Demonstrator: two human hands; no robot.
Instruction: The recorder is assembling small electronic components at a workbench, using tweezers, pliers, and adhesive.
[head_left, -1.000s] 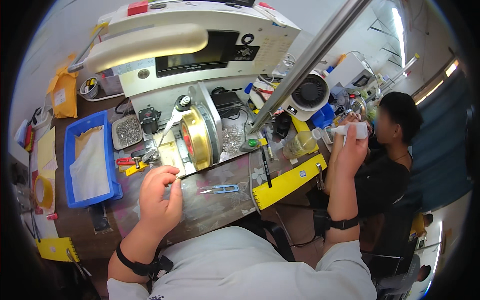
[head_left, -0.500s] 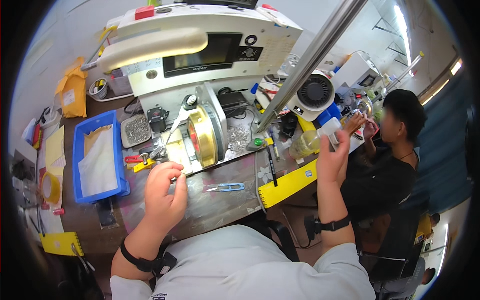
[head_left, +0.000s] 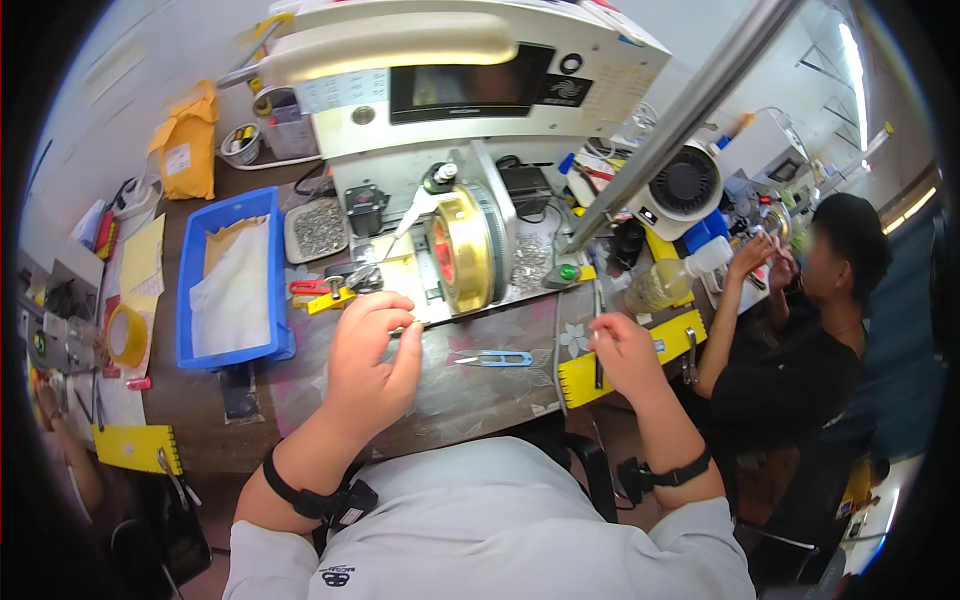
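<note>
My left hand (head_left: pixel 375 365) is closed in a pinch, thumb against forefinger, in front of the machine's gold wheel (head_left: pixel 462 248). A tiny light speck shows at its fingertips, too small to name. My right hand (head_left: pixel 630 355) hovers over the yellow strip (head_left: pixel 580 378), beside a black pen (head_left: pixel 598 372). Its fingers are curled together, and whatever they may hold is hidden. Behind that hand is a clear bottle (head_left: pixel 655 290) with a white top (head_left: pixel 710 256) and yellowish contents. Blue thread snips (head_left: pixel 505 358) lie on the table between my hands.
At left sits a blue tray (head_left: pixel 280 345) with white cloth in it. A dish of small metal parts (head_left: pixel 318 230) stands beside it. The white machine (head_left: pixel 350 135) fills the back, and a metal post (head_left: pixel 690 115) slants up at right. Another person (head_left: pixel 790 350) works there.
My right hand has drawn back from the bottle's white top, down and to the left. My left hand keeps its pinch by the wheel. The whole view has shifted.
</note>
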